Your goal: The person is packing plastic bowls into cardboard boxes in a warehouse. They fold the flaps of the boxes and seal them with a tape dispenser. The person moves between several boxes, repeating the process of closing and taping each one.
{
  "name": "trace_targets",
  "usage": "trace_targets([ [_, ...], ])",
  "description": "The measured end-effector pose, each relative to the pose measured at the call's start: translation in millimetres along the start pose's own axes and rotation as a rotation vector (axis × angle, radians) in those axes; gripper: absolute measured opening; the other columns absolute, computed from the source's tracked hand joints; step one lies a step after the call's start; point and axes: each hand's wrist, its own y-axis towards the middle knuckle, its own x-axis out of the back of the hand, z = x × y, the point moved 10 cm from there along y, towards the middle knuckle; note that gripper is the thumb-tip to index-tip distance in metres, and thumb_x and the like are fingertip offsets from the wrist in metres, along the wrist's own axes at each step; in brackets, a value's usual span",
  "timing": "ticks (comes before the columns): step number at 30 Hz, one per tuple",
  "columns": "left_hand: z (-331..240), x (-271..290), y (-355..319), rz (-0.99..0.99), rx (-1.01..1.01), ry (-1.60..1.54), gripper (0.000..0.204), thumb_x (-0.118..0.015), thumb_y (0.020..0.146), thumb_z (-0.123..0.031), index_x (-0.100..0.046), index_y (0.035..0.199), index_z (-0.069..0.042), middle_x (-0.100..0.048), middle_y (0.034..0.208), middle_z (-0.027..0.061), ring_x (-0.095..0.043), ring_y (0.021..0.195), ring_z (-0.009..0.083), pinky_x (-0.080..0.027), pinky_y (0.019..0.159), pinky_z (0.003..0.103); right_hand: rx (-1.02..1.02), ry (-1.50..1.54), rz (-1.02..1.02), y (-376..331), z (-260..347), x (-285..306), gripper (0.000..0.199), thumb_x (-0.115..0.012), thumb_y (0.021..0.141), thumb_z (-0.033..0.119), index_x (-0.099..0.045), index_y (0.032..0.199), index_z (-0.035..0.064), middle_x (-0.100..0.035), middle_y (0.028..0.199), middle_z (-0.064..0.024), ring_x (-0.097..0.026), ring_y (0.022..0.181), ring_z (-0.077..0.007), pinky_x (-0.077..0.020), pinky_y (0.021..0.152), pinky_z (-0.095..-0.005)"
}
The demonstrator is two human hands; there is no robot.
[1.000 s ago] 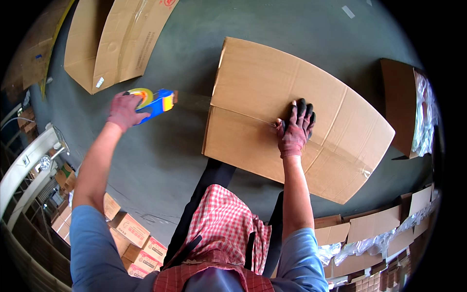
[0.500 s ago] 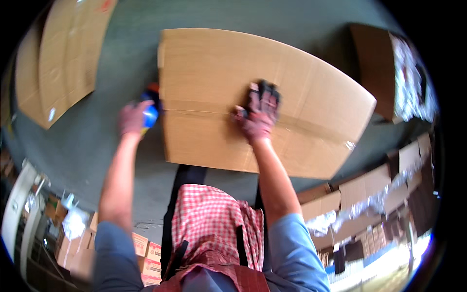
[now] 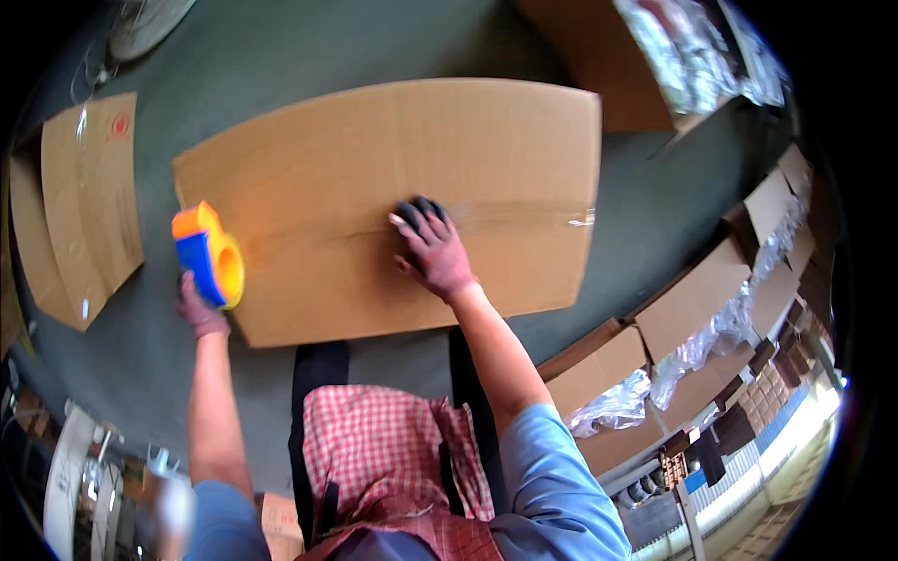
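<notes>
In the head view, the left gloved hand point(image 3: 199, 309) grasps a blue-and-orange tape dispenser point(image 3: 198, 257) at the left edge of a large cardboard box point(image 3: 318, 196); the right gloved hand point(image 3: 435, 251), gripping nothing, lies on its top. Grey floor point(image 3: 150, 327) separates it from another carton point(image 3: 89, 215) leftward.

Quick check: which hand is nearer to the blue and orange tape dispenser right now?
Left. The left hand holds the tape dispenser by its near end; the right hand rests on the carton, to the dispenser's right.

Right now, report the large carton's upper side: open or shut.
Shut: on the cardboard carton, flaps meet along a seam, tape at one end.
</notes>
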Motion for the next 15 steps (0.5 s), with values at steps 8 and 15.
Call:
trace_targets([
  [8, -104, 29, -55, -0.088, 0.015, 0.1, 0.068, -0.065, 0.066, -0.037, -0.039, 0.115, 0.003, -0.045, 0.116, 0.0108, -0.045, 0.101, 0.0223, -0.034, 0.089, 0.037, -1.056, 0.184, -0.461, -141, -153, 155, 0.041, -0.059, 0.071, 0.018, -0.05, 0.109, 0.0075, -0.056, 0.099, -0.0144, -0.053, 0.093, -0.0288, -0.0418, 0.082, -0.0351],
  [15, -63, 32, -196, 0.08, 0.287, -0.066, 0.049, -0.058, 0.071, -0.033, -0.051, 0.111, -0.005, -0.053, 0.106, 0.0067, -0.049, 0.097, 0.0219, -0.036, 0.086, 0.036, -1.2, 0.888, -0.551, -155, -179, 194, 0.011, -0.056, 0.074, 0.013, -0.06, 0.084, 0.0118, -0.054, 0.07, 0.0003, -0.045, 0.059, -0.0076, -0.0346, 0.049, -0.0206],
])
